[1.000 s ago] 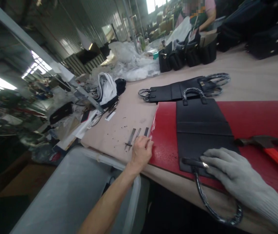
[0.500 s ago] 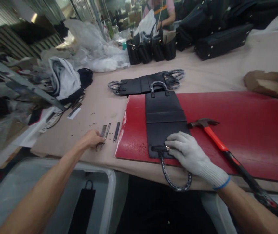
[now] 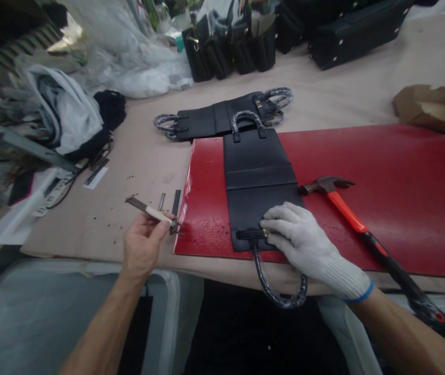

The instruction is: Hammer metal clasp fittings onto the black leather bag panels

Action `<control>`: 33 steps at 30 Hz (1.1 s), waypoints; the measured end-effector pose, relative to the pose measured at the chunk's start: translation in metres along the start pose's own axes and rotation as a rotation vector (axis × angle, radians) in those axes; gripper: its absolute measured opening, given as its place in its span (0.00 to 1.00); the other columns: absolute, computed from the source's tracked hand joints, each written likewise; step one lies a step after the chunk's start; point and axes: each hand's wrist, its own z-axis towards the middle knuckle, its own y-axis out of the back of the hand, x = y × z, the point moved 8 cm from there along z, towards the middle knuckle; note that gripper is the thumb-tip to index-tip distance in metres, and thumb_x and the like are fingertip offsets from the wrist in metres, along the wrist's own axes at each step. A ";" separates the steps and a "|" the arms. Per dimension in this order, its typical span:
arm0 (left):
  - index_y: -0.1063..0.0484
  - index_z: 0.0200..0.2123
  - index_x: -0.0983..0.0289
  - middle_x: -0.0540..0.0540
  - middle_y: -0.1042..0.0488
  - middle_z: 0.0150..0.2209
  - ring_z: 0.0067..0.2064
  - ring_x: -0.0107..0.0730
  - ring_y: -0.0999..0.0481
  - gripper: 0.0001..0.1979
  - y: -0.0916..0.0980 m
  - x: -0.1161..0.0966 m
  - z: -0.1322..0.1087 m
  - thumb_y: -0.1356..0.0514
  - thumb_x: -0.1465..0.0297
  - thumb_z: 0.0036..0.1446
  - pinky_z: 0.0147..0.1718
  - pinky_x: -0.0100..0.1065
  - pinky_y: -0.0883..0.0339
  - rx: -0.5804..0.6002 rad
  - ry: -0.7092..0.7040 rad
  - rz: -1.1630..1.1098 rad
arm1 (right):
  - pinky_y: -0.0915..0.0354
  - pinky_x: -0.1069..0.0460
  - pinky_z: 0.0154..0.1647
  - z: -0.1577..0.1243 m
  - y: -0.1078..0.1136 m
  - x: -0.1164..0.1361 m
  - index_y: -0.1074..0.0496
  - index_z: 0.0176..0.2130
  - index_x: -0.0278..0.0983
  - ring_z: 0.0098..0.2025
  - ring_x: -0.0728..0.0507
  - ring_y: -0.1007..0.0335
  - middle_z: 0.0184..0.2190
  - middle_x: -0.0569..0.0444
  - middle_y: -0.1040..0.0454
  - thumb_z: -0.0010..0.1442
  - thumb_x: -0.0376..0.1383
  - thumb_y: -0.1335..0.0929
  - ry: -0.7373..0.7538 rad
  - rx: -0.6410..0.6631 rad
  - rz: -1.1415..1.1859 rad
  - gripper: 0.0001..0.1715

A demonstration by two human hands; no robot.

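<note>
My bare left hand (image 3: 143, 245) pinches a two-pronged metal punch (image 3: 155, 212), its shank wrapped in pale tape. The prongs point right, over the left edge of a red board (image 3: 202, 198). Two more slim metal tools, a dark bar (image 3: 176, 202) and a thinner rod (image 3: 162, 201), lie just beyond that hand. A black bag panel (image 3: 259, 179) is spread on the board, with plastic-wrapped handles at both ends. On its near right corner my right hand (image 3: 300, 239), in a white knit glove, rests flat, fingers stretched by a small strap (image 3: 250, 234).
A claw hammer (image 3: 347, 211) with a red and black handle lies on the board at right. Behind are another black bag piece (image 3: 206, 119), several small black bags (image 3: 230, 49) and a cardboard tray (image 3: 433, 109). A grey bin (image 3: 167, 312) stands below the table edge.
My left hand has lifted the punch off the table and turned it, bringing its prongs toward the board. My right hand stays on the bag panel. The view has tipped downward.
</note>
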 end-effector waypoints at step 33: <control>0.28 0.47 0.64 0.61 0.20 0.50 0.54 0.38 0.19 0.10 -0.137 -0.037 -0.071 0.39 0.79 0.64 0.56 0.43 0.24 0.335 -0.536 0.086 | 0.35 0.39 0.54 0.000 -0.003 -0.003 0.22 0.47 0.36 0.50 0.36 0.32 0.48 0.48 0.25 0.63 0.29 0.29 -0.016 0.030 0.019 0.12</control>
